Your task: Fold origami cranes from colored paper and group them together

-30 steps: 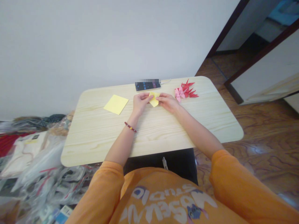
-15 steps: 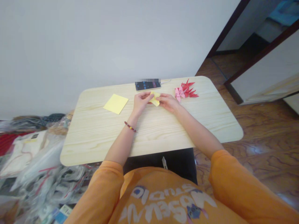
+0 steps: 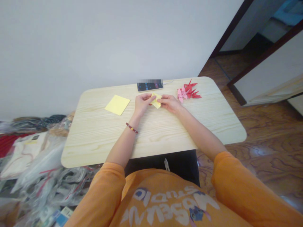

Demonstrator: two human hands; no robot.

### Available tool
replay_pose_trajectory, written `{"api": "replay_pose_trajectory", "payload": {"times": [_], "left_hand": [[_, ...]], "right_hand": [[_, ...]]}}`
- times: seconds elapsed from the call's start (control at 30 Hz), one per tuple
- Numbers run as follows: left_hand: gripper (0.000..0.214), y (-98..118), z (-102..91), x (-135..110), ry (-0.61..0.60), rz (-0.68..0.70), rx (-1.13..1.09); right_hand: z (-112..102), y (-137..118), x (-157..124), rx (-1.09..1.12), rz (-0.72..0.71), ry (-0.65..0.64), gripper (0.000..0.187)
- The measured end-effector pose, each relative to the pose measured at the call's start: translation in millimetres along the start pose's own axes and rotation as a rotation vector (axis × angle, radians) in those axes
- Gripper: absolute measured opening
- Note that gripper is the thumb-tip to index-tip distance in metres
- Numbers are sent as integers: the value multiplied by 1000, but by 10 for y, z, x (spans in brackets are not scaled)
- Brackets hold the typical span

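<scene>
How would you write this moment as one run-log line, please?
left hand: holds folded yellow paper | right hand: holds same paper | on table: yellow square, phone, pink origami, red origami

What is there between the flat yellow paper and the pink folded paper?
In the head view, the left hand, the small yellow paper that both hands hold, and then the right hand come between them.

A phone (image 3: pixel 149 87) lies near the pale wall (image 3: pixel 113 41).
</scene>
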State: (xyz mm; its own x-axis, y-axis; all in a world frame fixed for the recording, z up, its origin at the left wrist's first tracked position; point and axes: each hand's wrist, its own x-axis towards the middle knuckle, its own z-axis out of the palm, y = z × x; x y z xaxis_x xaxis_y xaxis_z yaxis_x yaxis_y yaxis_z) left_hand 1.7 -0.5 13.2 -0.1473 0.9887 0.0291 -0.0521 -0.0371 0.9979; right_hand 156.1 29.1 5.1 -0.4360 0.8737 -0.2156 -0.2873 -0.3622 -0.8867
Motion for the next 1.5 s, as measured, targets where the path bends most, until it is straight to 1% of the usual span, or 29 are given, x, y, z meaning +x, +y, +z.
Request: {"api": "replay_pose_trajectory", "payload": {"times": [0.23, 0.47, 0.77, 0.97, 1.17, 1.37, 1.5], "left_hand": [[32, -9, 7, 5, 23, -8, 14], [31, -24, 12, 5, 46, 34, 8], [32, -61, -20, 32, 48, 40, 5], [32, -30, -31, 28, 33, 24, 1], [35, -29, -42, 30, 25, 40, 15], [36, -35, -52, 35, 69, 72, 66], [36, -30, -54, 33, 85, 67, 86]], "right_hand": [[5, 21, 8, -29, -24, 22, 26], [40, 4, -10, -33, -30, 35, 29], [41, 0, -13, -31, -8, 40, 29], [44, -5, -13, -29, -6, 27, 29], [53, -14, -23, -39, 2, 31, 29], [62, -4, -19, -38, 5, 35, 32], [71, -10, -21, -55, 6, 31, 32]]}}
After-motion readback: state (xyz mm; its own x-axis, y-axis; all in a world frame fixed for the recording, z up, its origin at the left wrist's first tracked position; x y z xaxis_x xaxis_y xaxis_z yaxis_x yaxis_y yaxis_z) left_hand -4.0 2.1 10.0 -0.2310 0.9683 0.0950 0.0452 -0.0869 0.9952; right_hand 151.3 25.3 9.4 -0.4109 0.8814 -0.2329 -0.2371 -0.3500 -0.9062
